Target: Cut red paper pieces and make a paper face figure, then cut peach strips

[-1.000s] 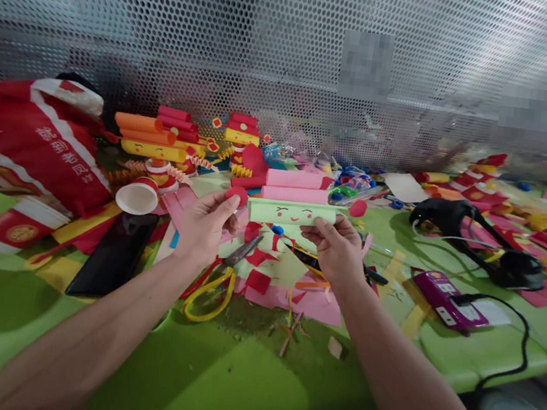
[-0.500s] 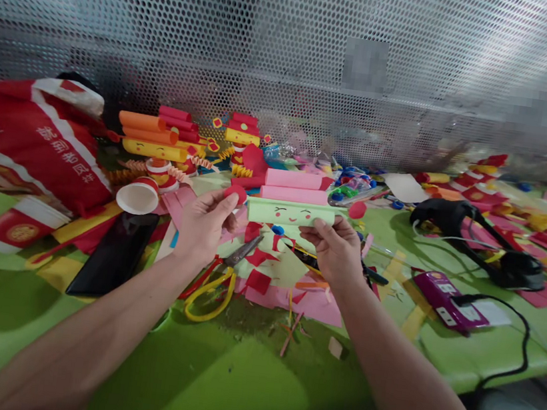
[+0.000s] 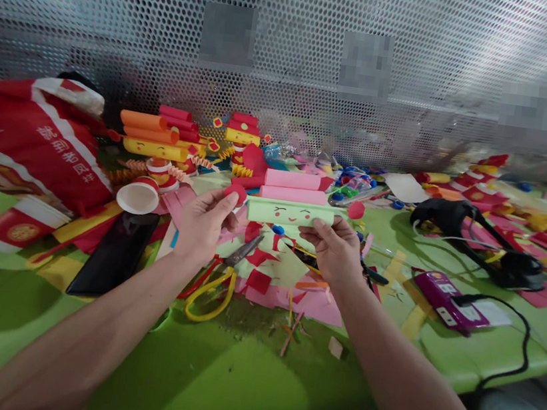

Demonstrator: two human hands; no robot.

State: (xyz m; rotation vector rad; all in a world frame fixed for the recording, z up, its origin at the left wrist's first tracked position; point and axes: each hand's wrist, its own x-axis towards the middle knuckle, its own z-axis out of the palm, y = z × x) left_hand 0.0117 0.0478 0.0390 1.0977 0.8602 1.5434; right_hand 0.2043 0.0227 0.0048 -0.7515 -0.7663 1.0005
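A paper figure head with a light green rolled face [image 3: 265, 212] is held up over the table, its eyes, cheeks and smile facing me. Pink paper rolls [image 3: 293, 180] are stacked on top of it. My right hand [image 3: 336, 247] pinches the green roll near its right end. Between thumb and fingers of my left hand [image 3: 208, 220] is a red paper circle [image 3: 235, 193], at the left end of the roll. Another red circle [image 3: 356, 210] sticks out on the right. Below lie scissors [image 3: 211, 296] with yellow and red handles, among red and pink paper scraps [image 3: 259, 281].
Finished paper figures [image 3: 154, 149] stand at the back left, beside a red bag [image 3: 35, 140]. A phone [image 3: 113, 254] and paper cups [image 3: 21, 225] lie on the left. To the right are a purple power strip [image 3: 449, 302] and a black headset-like strap [image 3: 480, 242]. Perforated metal [image 3: 294, 46] rises behind.
Almost nothing differs. The red circle on the right end has shifted very slightly left; both hands keep their grips.
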